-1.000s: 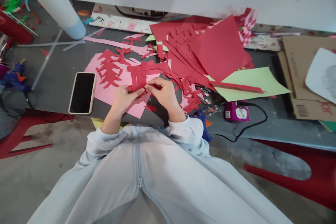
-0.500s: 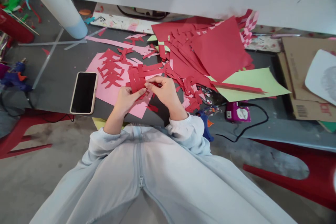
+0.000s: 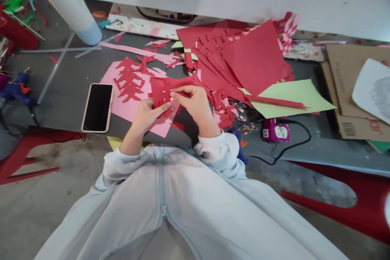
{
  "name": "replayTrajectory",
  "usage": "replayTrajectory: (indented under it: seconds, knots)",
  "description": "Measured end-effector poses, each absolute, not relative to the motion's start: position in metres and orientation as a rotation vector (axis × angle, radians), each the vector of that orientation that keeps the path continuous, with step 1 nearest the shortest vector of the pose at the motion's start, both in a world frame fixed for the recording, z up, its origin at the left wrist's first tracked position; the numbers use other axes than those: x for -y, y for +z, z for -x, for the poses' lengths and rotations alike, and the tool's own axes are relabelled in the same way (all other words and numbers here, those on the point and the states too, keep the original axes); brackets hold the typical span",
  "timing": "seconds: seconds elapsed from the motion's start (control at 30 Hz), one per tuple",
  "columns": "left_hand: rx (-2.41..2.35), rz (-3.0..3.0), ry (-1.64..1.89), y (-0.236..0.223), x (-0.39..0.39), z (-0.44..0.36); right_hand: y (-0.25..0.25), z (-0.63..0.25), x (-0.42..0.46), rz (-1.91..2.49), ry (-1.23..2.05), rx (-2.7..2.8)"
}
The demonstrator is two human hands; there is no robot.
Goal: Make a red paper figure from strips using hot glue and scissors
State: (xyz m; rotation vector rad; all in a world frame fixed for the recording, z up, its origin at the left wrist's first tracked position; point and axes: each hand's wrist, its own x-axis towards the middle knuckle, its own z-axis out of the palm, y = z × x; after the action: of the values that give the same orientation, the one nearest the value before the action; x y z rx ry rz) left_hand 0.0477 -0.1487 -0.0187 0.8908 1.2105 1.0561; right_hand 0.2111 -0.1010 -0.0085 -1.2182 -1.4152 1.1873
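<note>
A red piece of slit paper with strips woven through it (image 3: 159,91) is held between my two hands, over a pink sheet (image 3: 122,107). My left hand (image 3: 147,114) grips its lower left side, thumb on top and fingers beneath. At its right side my right hand (image 3: 195,103) is closed, thumb and forefinger pinching at the paper's edge near a strip. The right fingertips partly hide what they pinch. Left of the woven piece, a red cut-out with pointed edges (image 3: 128,79) lies on the pink sheet.
A phone (image 3: 97,107) lies left of the pink sheet. Behind it stands a white bottle (image 3: 71,12). Red sheets (image 3: 256,57) and scraps pile up behind my right hand, beside a light green sheet (image 3: 292,101). Glue guns (image 3: 20,89) and cardboard (image 3: 350,89) sit farther out.
My right hand has shifted slightly right and turned at the wrist, still pinching at the red paper. The woven piece is tilted a little differently. My left hand has barely moved.
</note>
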Motion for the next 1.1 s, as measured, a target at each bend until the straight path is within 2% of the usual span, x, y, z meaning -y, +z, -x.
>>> replayTrajectory:
  seconds: [0.1,0.3,0.47,0.7,0.87,1.1]
  knots:
    - [-1.210,-0.932,1.004,-0.016,0.148,-0.047,-0.008,-0.212,0.100,1.221,1.187,1.416]
    - [-1.155,-0.881,1.163,-0.013,0.147,-0.050,-0.006,-0.211,0.099,1.196,1.225,1.423]
    - [-1.139,-0.931,1.101,-0.017,0.147,-0.050,-0.002,-0.210,0.100,1.214,1.205,1.417]
    - [-1.184,-0.878,1.280,-0.019,0.145,-0.050,-0.004,-0.213,0.103,1.247,1.171,1.456]
    - [-1.316,-1.075,1.279,-0.013,0.147,-0.043,-0.008,-0.220,0.096,1.292,0.912,1.317]
    - [-1.546,-1.409,1.095,-0.007,0.148,-0.036,0.016,-0.227,0.098,1.155,0.648,1.748]
